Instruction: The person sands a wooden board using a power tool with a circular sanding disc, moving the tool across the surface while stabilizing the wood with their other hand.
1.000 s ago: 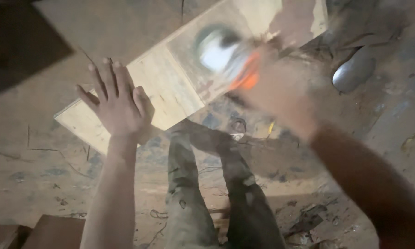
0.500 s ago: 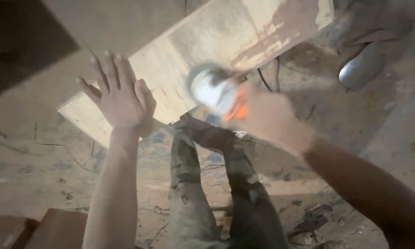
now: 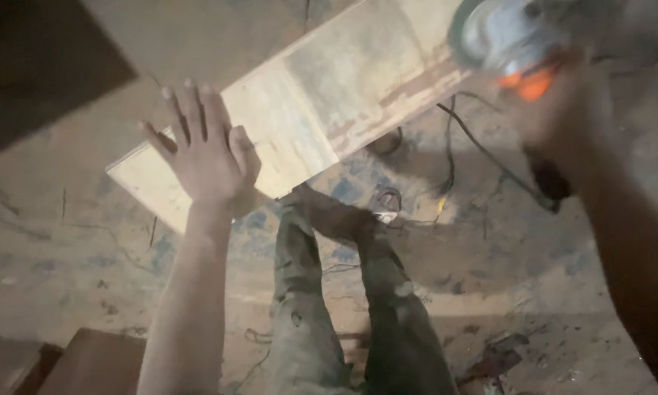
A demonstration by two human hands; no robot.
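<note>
Swung up-right, right hand (image 3: pixel 563 117) fingers grip the sander (image 3: pixel 501 33); left hand (image 3: pixel 208 153) fingers splay flat on the board (image 3: pixel 329 95).

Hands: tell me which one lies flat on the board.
The left hand, fingers spread, palm down on the pale end of the board. The right hand is closed around an orange-and-grey power tool instead.

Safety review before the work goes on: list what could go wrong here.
1. The left hand lies flat on the board, fingers spread; if the sander comes back that way, it may hit them.
2. The cord trails loose over the floor by the legs; it might snag or trip.
3. The board's near end rests on the knees, so it could slip under pressure.
</note>
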